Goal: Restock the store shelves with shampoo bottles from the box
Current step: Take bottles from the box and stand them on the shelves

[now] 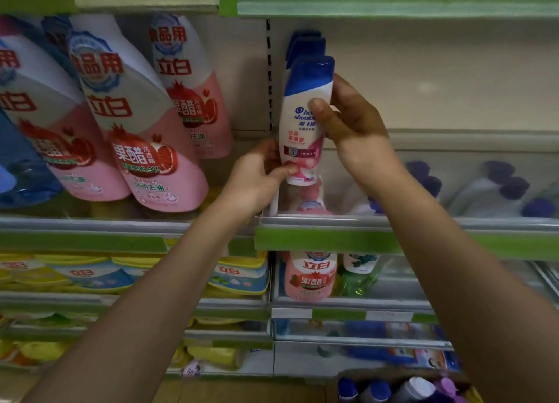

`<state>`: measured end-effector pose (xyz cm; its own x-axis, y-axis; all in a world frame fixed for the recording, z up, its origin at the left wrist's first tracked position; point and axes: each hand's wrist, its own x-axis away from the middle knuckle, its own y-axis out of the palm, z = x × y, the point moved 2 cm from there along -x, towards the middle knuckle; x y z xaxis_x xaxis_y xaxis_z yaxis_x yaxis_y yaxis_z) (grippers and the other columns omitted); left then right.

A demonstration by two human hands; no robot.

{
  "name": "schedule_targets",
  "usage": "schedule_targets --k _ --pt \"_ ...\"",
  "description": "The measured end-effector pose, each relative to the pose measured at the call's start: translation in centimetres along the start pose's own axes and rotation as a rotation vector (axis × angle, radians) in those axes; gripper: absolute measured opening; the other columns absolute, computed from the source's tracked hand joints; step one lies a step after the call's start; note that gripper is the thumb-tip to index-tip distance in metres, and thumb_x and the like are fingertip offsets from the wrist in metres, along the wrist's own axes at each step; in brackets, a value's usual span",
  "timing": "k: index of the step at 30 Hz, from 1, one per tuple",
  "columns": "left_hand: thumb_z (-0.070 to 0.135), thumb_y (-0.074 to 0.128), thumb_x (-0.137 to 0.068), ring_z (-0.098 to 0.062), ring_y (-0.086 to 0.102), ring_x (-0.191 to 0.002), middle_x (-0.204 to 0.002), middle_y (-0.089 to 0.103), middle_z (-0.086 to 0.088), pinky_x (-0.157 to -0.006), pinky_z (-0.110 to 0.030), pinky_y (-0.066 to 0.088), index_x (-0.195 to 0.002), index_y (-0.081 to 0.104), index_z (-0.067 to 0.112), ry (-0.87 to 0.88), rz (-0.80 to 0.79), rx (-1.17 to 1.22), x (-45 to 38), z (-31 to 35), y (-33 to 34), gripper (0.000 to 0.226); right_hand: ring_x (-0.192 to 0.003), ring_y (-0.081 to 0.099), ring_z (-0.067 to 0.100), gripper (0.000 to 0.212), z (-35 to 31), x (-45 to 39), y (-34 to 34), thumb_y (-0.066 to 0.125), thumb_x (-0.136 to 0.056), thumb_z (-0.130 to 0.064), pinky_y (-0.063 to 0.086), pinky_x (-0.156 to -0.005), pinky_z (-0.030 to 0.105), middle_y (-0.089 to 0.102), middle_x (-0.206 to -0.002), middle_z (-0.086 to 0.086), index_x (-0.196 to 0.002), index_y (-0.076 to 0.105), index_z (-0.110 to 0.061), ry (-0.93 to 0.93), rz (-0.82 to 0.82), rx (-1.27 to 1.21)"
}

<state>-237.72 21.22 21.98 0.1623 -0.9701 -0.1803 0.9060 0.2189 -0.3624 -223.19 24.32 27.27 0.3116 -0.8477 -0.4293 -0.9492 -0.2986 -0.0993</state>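
Two hands hold my Head & Shoulders bottle (305, 121) upright above the shelf's front rail (332, 221): left hand (257, 178) pinching its base, right hand (351, 124) wrapping its body. I'd lower it squarely before the blue-capped row (305, 43).

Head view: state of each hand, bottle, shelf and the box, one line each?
White shampoo bottle with blue cap: upright, held by both hands at the shelf's left end.
Left hand: pinches the bottle's base.
Right hand: grips the bottle's upper body.
Blue-capped bottles behind: upright, lined up.
Green-edged shelf: mostly bare to the right.
Cardboard box: open, bottles still inside.
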Motion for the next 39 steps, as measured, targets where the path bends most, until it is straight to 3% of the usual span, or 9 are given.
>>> schedule_targets --k 7,20,32,37,39 --pt "0.007 0.064 -0.087 -0.02 0.065 -0.097 -0.099 0.067 -0.002 -0.092 -0.042 0.052 -0.097 0.055 0.018 0.031 0.017 0.036 -2.2 -0.9 0.9 0.018 -0.097 0.069 0.011 0.038 1.1 -1.8 -0.6 0.05 -0.1 -0.015 0.057 -0.08 0.029 0.066 -0.113 0.001 -0.137 0.047 -0.005 -0.053 0.009 0.093" --pt "0.006 0.064 -0.086 -0.021 0.065 -0.097 -0.101 0.067 -0.006 -0.09 -0.039 0.052 -0.097 0.054 0.013 0.036 0.053 0.026 -3.7 -1.2 1.1 0.017 -0.088 0.067 -0.003 0.037 1.4 -2.7 -0.6 0.048 -0.101 -0.016 0.053 -0.07 0.015 0.062 -0.106 -0.01 -0.137 0.045 -0.009 -0.017 0.013 0.109" --pt "0.007 0.063 -0.088 -0.019 0.062 -0.099 -0.099 0.063 -0.001 -0.089 -0.033 0.051 -0.099 0.051 0.016 0.026 0.04 0.051 -3.5 -1.1 1.3 0.019 -0.088 0.068 0.0 0.029 1.8 -2.8 -0.5 0.052 -0.099 -0.02 0.054 -0.071 0.017 0.064 -0.109 -0.005 -0.127 0.051 -0.013 0.07 0.042 0.073" --pt "0.013 0.064 -0.089 -0.017 0.062 -0.102 -0.106 0.064 -0.003 -0.09 -0.028 0.051 -0.109 0.052 0.01 0.0 -0.025 0.072 -3.1 -0.8 1.0 0.024 -0.091 0.068 0.004 0.026 1.6 -2.4 -0.8 0.06 -0.094 -0.025 0.055 -0.073 0.019 0.066 -0.106 -0.006 -0.118 0.052 -0.02 0.162 0.054 0.04" --pt "0.015 0.067 -0.086 -0.016 0.062 -0.105 -0.112 0.064 -0.005 -0.089 -0.025 0.051 -0.117 0.052 0.006 -0.015 -0.017 0.097 -2.8 -0.7 0.7 0.035 -0.097 0.068 0.009 0.03 1.4 -2.0 -1.2 0.062 -0.093 -0.027 0.058 -0.082 0.026 0.068 -0.108 -0.001 -0.12 0.053 -0.018 0.185 0.076 0.015"
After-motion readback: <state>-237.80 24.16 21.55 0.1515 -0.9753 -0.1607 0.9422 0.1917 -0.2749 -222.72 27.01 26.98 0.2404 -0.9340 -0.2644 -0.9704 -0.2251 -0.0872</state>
